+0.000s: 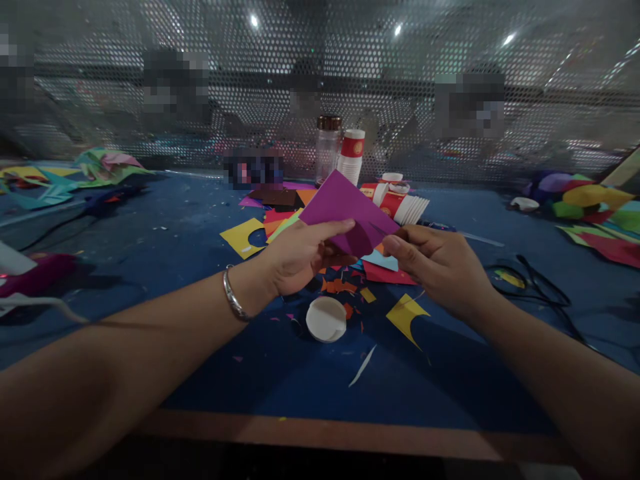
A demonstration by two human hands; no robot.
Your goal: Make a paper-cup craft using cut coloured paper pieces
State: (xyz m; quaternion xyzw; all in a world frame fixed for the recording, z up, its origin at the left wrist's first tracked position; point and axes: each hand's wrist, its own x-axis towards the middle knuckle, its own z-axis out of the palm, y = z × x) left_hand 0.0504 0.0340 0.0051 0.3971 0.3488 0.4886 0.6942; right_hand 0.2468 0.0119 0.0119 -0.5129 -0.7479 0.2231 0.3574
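A square sheet of purple paper (340, 200) is held up over the table, tilted with one corner pointing away. My left hand (305, 257) grips its near left side, the index finger lying across the top face and other fingers underneath. With thumb and bent index finger, my right hand (435, 263) pinches the sheet's right corner. Below the hands sits a white round paper cup piece (326, 320), near orange paper scraps (340, 285). A yellow paper piece with a curved cut (407, 319) lies beneath my right hand.
Behind the sheet stand a clear bottle (327, 150) and stacked paper cups (353, 150); more cups (407, 208) lie sideways. A black cable (543, 293) curls at right. A magenta tool (40, 272) with a white cord is at left. A perforated metal screen (375, 60) closes the back.
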